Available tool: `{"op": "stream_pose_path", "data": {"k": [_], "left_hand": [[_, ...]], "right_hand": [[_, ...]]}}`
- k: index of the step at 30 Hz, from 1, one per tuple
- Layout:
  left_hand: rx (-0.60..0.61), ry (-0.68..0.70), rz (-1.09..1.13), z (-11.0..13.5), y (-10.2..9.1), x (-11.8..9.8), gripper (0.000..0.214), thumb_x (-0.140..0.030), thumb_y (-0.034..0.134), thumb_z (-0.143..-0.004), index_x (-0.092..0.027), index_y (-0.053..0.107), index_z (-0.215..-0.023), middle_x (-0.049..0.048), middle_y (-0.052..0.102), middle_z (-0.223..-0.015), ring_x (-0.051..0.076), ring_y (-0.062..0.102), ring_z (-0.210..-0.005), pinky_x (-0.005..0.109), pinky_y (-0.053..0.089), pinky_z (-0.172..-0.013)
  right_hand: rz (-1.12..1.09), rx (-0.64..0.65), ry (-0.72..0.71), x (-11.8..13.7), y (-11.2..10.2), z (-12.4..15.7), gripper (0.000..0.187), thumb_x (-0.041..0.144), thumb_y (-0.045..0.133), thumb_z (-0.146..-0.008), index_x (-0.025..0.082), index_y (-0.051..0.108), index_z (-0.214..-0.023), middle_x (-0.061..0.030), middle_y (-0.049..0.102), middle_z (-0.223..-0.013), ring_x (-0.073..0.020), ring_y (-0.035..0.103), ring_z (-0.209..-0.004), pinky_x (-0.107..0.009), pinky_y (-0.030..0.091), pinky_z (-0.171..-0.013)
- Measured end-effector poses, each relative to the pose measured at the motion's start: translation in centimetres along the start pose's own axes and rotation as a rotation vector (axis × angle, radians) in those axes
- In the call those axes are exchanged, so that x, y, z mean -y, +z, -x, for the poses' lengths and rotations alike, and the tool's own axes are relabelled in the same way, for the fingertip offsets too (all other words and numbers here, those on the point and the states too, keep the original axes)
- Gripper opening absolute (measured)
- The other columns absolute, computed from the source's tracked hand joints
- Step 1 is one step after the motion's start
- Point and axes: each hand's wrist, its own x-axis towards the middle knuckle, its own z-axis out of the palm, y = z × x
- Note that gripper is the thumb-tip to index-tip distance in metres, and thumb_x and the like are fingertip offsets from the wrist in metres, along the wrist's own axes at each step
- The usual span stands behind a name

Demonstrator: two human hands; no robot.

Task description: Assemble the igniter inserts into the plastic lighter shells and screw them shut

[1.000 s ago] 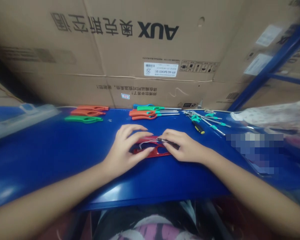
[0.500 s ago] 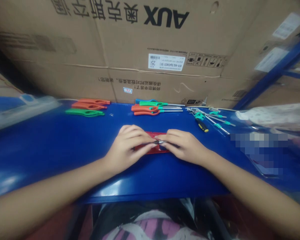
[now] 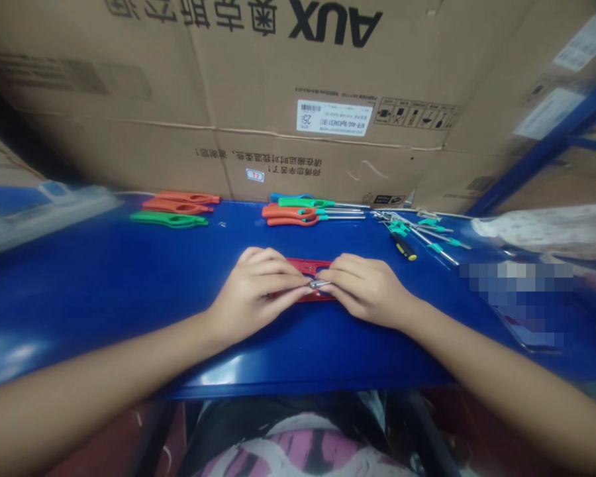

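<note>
Between my two hands is a small silvery metal part [image 3: 320, 283], pinched at its ends by the fingertips. My left hand [image 3: 255, 285] has its thumb and fingers closed on the left end. From the right, my right hand [image 3: 365, 285] grips the other end, fingers bent together. Just beneath lies a red lighter casing [image 3: 305, 265], flat on the blue table, partly covered by both hands. The part's exact kind is too small and too hidden to make out.
Orange and green lighter casings [image 3: 171, 220] lie at the back left. Several lighters with metal tubes [image 3: 293, 213] rest behind my hands. Right of them are loose metal tubes [image 3: 434, 246] and a black-and-yellow screwdriver [image 3: 403, 248]. A large cardboard box [image 3: 258, 79] stands along the back.
The metal part has turned slightly between my fingertips, and more of the red casing shows behind it. Both hands stay in nearly the same place.
</note>
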Motion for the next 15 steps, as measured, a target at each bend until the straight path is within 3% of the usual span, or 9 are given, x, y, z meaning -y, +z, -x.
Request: {"op": "stream_pose_path", "data": {"k": [8, 11, 15], "left_hand": [[0.019, -0.166, 0.144, 0.1, 0.6, -0.1, 0.009, -0.033, 0.073, -0.087, -0.027, 0.079, -0.087, 0.0016, 0.079, -0.087, 0.021, 0.069, -0.082, 0.038, 0.050, -0.082], [0.022, -0.270, 0.270, 0.0, 0.7, -0.4, 0.010, -0.032, 0.072, -0.087, -0.025, 0.079, -0.087, 0.0023, 0.078, -0.087, 0.020, 0.069, -0.082, 0.035, 0.054, -0.080], [0.120, -0.491, 0.425, -0.3, 0.6, -1.0, 0.018, -0.036, 0.069, -0.089, -0.021, 0.080, -0.086, 0.0039, 0.077, -0.089, 0.020, 0.069, -0.083, 0.030, 0.053, -0.076]], "right_hand": [[0.202, 0.021, -0.013, 0.4, -0.1, -0.1, 0.022, 0.023, 0.049, -0.101, 0.016, 0.070, -0.107, -0.0056, 0.074, -0.089, -0.0177, 0.059, -0.073, -0.031, 0.041, -0.059], [0.185, 0.024, 0.048, 0.9, -0.2, -0.3, 0.024, 0.025, 0.048, -0.102, 0.016, 0.070, -0.106, -0.0053, 0.072, -0.086, -0.0172, 0.060, -0.074, -0.030, 0.041, -0.061], [0.066, 0.035, 0.136, 1.4, -0.2, -0.3, 0.024, 0.034, 0.050, -0.101, 0.017, 0.066, -0.104, -0.0032, 0.071, -0.086, -0.0147, 0.062, -0.074, -0.027, 0.041, -0.063]]}}
